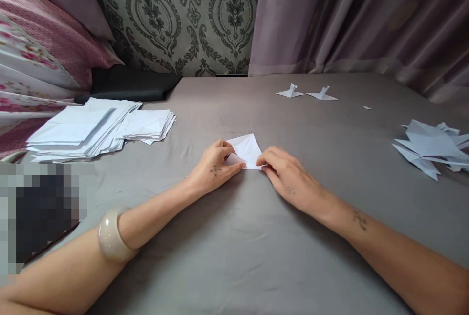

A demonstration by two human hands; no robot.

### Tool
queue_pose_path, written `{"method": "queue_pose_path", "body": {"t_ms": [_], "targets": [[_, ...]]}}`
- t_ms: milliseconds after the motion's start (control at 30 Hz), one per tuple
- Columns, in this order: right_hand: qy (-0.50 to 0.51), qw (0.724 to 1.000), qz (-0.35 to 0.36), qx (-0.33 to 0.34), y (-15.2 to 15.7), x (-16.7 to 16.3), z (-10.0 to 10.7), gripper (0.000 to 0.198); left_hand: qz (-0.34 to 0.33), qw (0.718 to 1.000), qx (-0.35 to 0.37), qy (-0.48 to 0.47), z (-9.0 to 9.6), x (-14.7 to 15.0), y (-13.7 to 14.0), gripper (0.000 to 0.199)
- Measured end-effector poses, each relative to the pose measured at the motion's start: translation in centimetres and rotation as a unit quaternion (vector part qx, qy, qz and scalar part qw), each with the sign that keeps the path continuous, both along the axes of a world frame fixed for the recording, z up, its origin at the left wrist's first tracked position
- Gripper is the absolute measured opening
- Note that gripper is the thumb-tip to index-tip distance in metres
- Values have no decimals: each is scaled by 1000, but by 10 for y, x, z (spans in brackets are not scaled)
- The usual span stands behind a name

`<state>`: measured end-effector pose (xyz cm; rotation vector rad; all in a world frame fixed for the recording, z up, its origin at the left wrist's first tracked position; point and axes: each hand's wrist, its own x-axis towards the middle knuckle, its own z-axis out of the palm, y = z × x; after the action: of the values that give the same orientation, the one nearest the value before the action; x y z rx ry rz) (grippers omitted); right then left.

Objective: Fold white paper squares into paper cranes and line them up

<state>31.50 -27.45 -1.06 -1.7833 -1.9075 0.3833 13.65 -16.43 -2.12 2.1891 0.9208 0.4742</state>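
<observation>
Between marked hands (pixel 214 168) (pixel 291 176), white paper (pixel 250 151)

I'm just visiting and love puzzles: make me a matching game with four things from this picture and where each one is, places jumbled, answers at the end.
Things:
1. White paper being handled
2. Pale bangle
3. Stacked paper sheets
4. Heap of folded papers

Places:
A. At the right edge of the picture
B. Between the left hand and right hand, touched by both
C. Around the left arm
D. On the left side of the picture

Right pairs: 1-B, 2-C, 3-D, 4-A
</observation>
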Motion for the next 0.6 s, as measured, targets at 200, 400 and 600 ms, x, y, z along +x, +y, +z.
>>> {"method": "queue_pose_path", "body": {"t_ms": [200, 400, 600], "targets": [[-96, 995, 34, 5, -10, -14, -2, 33, -59, 997, -57, 10, 8, -8, 6, 28], [-152, 988, 26, -2, -12, -16, -2, 38, -109, 992, -63, 10, 14, -13, 11, 20], [-168, 985, 23, 2, -11, -18, -3, 41, -138, 990, -38, 15, 12, -11, 13, 18]]}}
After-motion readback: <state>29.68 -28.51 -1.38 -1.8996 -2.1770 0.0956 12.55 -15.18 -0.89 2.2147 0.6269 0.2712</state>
